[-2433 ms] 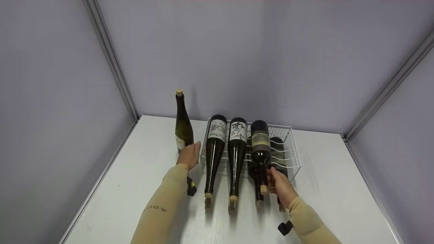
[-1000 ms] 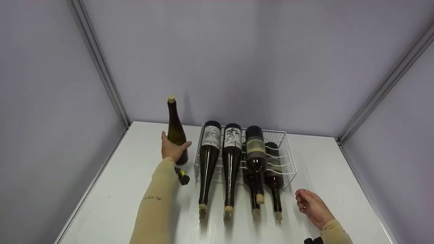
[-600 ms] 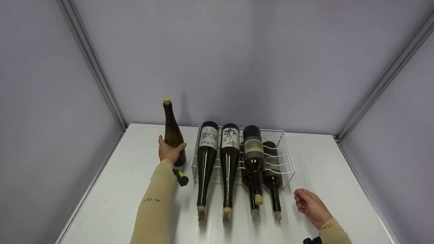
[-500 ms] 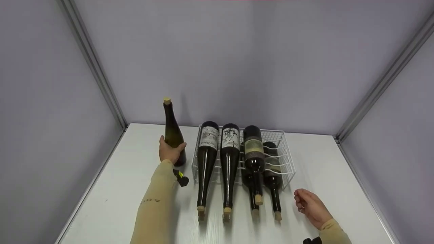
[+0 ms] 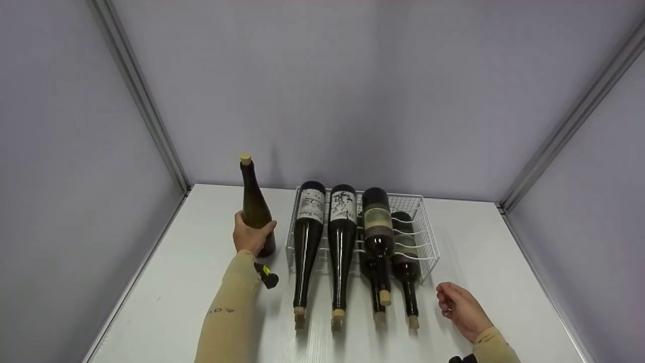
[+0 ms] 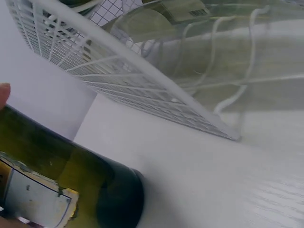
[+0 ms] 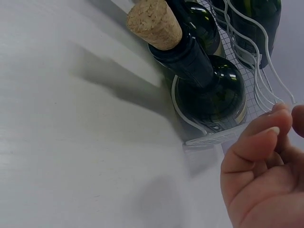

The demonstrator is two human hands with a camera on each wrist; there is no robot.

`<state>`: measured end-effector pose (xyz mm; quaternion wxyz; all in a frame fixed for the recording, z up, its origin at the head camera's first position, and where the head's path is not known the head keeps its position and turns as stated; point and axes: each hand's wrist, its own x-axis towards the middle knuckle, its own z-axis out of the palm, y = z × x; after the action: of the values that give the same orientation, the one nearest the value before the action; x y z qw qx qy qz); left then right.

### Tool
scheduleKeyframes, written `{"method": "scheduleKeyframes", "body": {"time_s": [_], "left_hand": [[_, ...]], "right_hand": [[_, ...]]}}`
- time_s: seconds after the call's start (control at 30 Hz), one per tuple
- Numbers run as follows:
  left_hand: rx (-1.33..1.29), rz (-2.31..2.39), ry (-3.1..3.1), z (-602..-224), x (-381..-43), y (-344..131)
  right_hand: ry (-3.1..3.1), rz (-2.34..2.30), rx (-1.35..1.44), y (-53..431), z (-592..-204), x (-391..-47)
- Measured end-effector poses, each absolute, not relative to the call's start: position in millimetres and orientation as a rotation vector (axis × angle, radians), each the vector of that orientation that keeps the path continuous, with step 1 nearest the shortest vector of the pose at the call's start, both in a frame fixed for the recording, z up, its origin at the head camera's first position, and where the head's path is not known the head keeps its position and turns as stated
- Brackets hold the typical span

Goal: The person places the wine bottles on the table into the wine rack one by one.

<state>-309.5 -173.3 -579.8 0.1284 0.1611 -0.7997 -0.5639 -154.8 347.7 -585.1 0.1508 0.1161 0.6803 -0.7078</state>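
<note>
My left hand (image 5: 250,237) grips a corked green wine bottle (image 5: 255,206) around its lower body, left of a white wire rack (image 5: 428,242). The bottle stands nearly upright, leaning slightly left. In the left wrist view, the torn pale label (image 6: 35,199) and dark base of that bottle show close over the table. My right hand (image 5: 463,308) holds nothing; its fingers are loosely curled, near the rack's front right corner. Beside it in the right wrist view is a corked bottle (image 7: 204,90) in the rack.
Two long bottles with white labels, one left (image 5: 307,237) and one right (image 5: 342,242), lie across the rack, necks toward me. A shorter bottle (image 5: 378,222) lies on top at right, with other bottles (image 5: 405,267) below. Grey-white panels (image 5: 322,91) enclose the white table (image 5: 176,282).
My right hand has left the neck of the upper right bottle and moved right. My left hand has shifted its hold to the green bottle's left side, and the bottle has come slightly nearer me.
</note>
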Motion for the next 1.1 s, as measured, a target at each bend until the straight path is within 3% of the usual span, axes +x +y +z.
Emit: {"method": "scheduleKeyframes", "body": {"time_s": [0.6,1.1], "left_hand": [[0.356,-1.579,-2.239,-580,-292,-175],[0.101,-1.319,-2.398,-540,-258,-197]], "right_hand": [[1.951,-2.066,0.329,347,-580,-151],[2.011,-2.083,0.306,340,-565,-154]]}}
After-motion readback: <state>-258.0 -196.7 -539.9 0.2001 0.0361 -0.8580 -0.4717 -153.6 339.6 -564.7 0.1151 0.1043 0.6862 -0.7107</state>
